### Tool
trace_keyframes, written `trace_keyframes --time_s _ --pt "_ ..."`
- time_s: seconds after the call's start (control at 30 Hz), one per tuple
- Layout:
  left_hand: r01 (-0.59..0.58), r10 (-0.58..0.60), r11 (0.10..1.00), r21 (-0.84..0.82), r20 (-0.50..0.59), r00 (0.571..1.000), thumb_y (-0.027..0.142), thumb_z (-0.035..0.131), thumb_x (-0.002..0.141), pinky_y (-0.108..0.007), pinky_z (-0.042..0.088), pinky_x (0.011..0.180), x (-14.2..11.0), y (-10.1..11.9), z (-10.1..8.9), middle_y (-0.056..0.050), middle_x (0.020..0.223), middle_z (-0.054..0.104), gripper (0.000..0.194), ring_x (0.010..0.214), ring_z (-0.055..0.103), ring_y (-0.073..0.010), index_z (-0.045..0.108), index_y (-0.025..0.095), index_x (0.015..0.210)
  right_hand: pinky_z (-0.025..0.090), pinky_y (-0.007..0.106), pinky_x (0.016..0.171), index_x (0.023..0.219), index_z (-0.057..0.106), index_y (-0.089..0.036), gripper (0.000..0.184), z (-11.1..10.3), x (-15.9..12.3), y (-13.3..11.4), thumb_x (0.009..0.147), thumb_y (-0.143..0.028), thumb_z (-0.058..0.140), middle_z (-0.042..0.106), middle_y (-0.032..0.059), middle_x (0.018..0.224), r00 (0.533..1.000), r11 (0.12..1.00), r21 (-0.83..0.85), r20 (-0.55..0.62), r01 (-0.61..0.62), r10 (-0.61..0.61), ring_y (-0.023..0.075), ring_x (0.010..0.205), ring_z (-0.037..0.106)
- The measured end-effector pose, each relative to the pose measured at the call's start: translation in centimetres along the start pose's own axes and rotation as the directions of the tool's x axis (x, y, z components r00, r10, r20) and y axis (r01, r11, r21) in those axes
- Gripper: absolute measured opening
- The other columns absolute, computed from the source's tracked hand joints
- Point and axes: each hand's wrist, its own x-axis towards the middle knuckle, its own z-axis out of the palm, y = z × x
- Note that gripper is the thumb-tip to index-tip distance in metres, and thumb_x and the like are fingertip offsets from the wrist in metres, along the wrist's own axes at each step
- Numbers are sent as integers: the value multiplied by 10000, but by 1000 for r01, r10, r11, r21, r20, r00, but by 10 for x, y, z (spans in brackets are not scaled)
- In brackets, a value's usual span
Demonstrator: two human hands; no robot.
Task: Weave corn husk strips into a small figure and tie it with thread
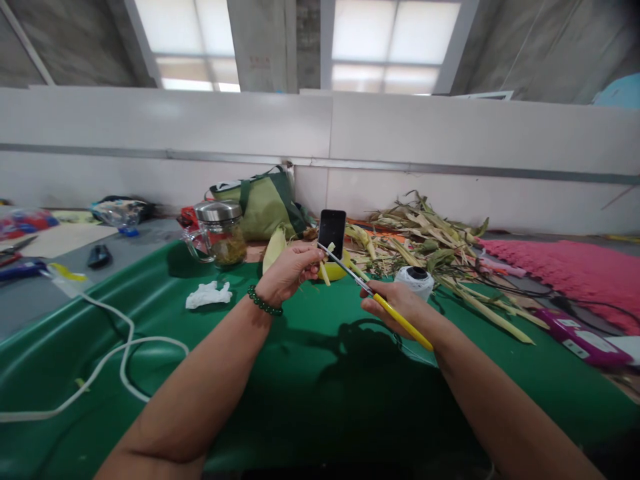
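My left hand (296, 268), with a green bead bracelet on its wrist, pinches a small piece of pale corn husk (326, 272) above the green mat. In my right hand (393, 305) is a pair of scissors (395, 319) with yellow handles. Their blades point up and left and reach the husk piece at my left fingertips. I cannot tell whether the blades touch it. Just behind the hands a dark phone (332, 233) stands upright by a yellow round object (336, 270). A spool of white thread (415, 283) stands beyond my right hand.
Dried corn husks (425, 233) are heaped at the back right, near a pink cloth (565, 273). A glass jar (223, 233) and a green bag (263, 207) stand back left. Crumpled white tissue (209, 295) and a white cable (127, 340) lie on the green mat (300, 400).
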Motion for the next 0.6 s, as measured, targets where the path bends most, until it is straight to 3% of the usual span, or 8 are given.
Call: trace_keyframes --time_s 0.33,0.5,0.6 --pt "-9 10 1000 -19 25 1000 146 730 626 -157 389 419 0 1 -2 34 497 497 119 433 428 -36 621 103 605 313 247 508 663 522 -191 455 5 1 1 866 -582 407 472 -7 550 999 999 7 -36 31 -31 124 511 429" --pt "-16 20 998 -58 61 998 150 784 575 -174 413 457 1 -1 -4 -4 651 623 177 470 495 -39 663 97 692 365 260 533 684 534 -202 400 8 9 9 843 -557 441 540 14 584 954 998 64 -299 15 5 154 556 515" --pt "-30 38 996 -80 95 995 133 791 565 -175 419 481 2 -4 -4 -9 668 643 221 501 529 -50 686 99 757 375 263 555 778 547 -202 374 8 10 15 807 -572 504 557 12 628 944 995 91 -330 38 -6 156 585 526"
